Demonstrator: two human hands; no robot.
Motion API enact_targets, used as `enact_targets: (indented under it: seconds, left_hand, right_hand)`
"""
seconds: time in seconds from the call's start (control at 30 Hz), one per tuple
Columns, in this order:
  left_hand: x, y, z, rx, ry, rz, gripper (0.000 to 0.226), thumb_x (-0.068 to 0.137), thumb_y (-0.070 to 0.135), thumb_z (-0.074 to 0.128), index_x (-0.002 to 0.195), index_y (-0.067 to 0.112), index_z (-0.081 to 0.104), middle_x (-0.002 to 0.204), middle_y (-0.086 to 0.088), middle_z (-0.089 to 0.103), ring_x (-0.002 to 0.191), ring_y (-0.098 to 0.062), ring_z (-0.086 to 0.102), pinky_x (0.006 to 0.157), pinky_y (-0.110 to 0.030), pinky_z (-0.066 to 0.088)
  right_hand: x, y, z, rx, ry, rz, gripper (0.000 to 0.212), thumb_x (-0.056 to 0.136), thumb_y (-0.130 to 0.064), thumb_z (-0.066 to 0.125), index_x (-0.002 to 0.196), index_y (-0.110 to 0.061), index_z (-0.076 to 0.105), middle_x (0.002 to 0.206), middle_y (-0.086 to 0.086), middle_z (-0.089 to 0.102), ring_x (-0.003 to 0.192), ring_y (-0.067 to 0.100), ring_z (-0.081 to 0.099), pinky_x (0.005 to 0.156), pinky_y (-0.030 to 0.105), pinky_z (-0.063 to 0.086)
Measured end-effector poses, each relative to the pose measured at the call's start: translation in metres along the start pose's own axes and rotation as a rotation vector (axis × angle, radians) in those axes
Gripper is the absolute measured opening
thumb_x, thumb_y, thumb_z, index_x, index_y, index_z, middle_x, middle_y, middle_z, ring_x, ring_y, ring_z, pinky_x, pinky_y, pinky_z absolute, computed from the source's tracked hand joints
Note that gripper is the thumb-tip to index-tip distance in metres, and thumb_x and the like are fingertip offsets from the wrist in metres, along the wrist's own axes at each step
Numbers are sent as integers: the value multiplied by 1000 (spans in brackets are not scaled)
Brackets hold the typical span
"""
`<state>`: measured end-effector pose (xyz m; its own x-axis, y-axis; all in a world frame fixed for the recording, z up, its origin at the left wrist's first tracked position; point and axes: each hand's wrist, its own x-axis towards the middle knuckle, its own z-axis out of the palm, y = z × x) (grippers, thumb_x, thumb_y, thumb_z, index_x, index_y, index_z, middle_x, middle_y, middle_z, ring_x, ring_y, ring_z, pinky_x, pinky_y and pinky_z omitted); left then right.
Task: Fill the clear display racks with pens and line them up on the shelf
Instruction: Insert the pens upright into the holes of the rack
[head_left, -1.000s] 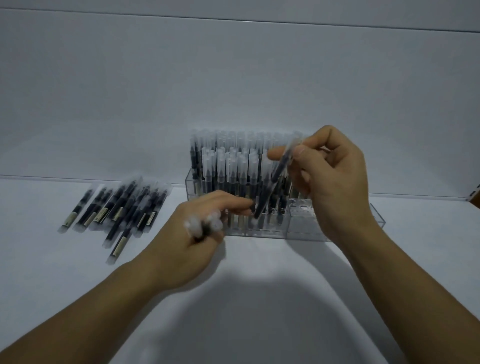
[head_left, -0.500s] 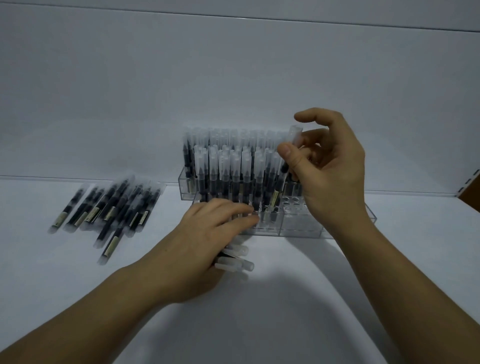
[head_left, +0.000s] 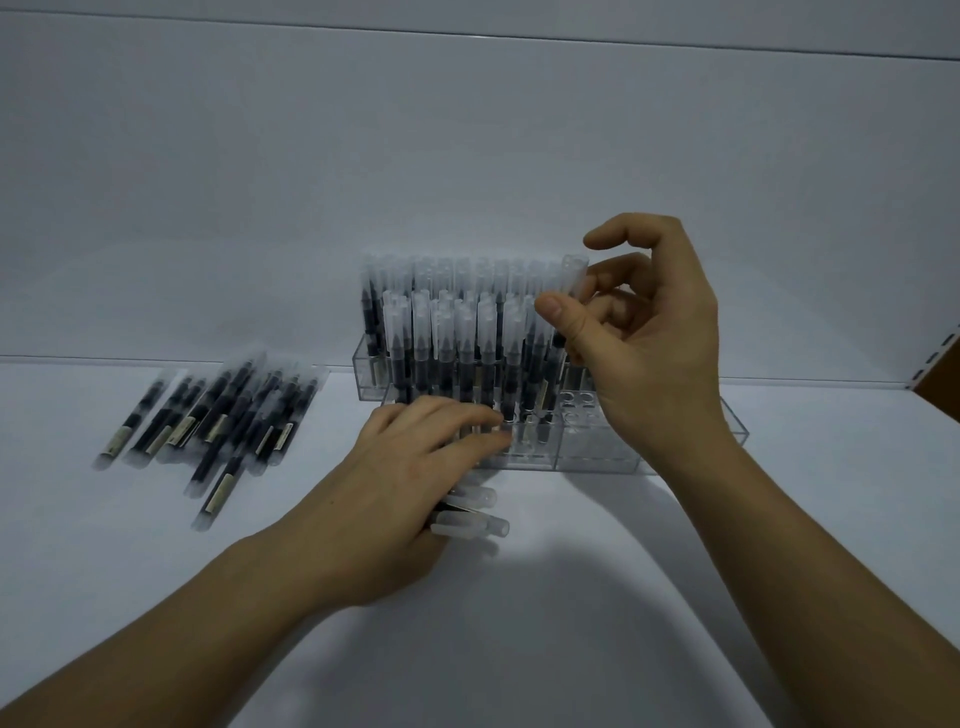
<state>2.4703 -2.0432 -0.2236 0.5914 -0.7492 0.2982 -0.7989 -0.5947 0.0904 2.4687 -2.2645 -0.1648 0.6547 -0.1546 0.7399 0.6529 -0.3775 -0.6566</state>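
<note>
Left of the rack (head_left: 597, 457) and well apart from it, a heap of loose pens (head_left: 218, 421) lies flat on the shelf (head_left: 519, 649), their long axes running roughly away from the person.

Just in front of the rack's left half, the left hand (head_left: 410, 488) rests on the shelf with a small bundle of pens (head_left: 467, 519) gripped under the palm. The clear caps poke out to the right and lie almost level. Its outstretched fingertips touch the rack's front wall.

Most of the rack's left and middle is packed with upright pens, caps up.

At the right edge of that packed block, the right hand (head_left: 654, 353) pinches a single pen (head_left: 571, 291) near its cap between thumb and middle fingers. The forefinger is lifted clear and hooked above. That pen stands nearly upright, leaning slightly right at the top, its lower end down among the holes. I can't tell whether it is fully seated.

Right of it the empty holes (head_left: 582, 410) sit directly below the right hand. To my eye, that hand is the nearer one for filling them, while the left hand's level pens must be turned upright first.
</note>
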Motion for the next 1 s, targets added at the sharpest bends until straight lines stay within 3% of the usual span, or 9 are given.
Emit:
enact_targets:
  seconds: [0.33, 0.43, 0.6, 0.77, 0.9, 1.0]
  left_hand:
    - [0, 1, 0, -8, 11, 2, 64, 78, 30, 37, 140, 27, 51, 148, 10, 43, 136, -14, 40, 104, -36, 34]
    - [0, 1, 1, -14, 30, 10, 59, 81, 26, 45, 140, 28, 50, 148, 10, 43, 136, -14, 40, 105, -38, 35]
    - [0, 1, 1, -21, 36, 20, 59, 81, 30, 43, 140, 27, 51, 147, 10, 44, 135, -14, 40, 106, -42, 37]
    - [-2, 2, 0, -62, 68, 34, 61, 78, 27, 41, 137, 25, 54, 144, 10, 46, 134, -13, 42, 104, -43, 38]
    - [-2, 4, -4, -164, 249, 30, 53, 78, 18, 42, 126, 21, 63, 122, 13, 55, 116, -10, 52, 93, -40, 40]
    - [-2, 4, -3, -469, 334, -40, 38, 92, -1, 47, 119, 17, 65, 91, 10, 59, 84, -10, 59, 76, -21, 44]
  right_hand:
    - [-1, 7, 3, -103, 41, -28, 38, 87, -19, 81, 114, -28, 56, 82, -4, 60, 58, 27, 64, 58, 47, 57]
    - [-2, 14, 4, -179, 8, -47, 33, 88, -20, 81, 114, -23, 60, 80, 0, 61, 59, 22, 63, 59, 42, 57]
    - [-7, 18, 7, -393, -94, -171, 34, 83, -28, 85, 108, -14, 67, 76, -4, 63, 64, 12, 58, 63, 21, 52]
    - [-8, 21, 7, -463, -137, -180, 35, 82, -33, 85, 102, -10, 67, 73, -4, 64, 64, 8, 55, 64, 20, 51]
    - [-9, 18, 5, -548, -148, -207, 39, 86, -43, 79, 111, -17, 65, 73, -6, 61, 61, 7, 53, 61, 33, 54]
    - [-10, 12, 6, -528, -96, -212, 41, 90, -45, 74, 118, -17, 63, 71, -5, 55, 62, 11, 51, 59, 30, 50]
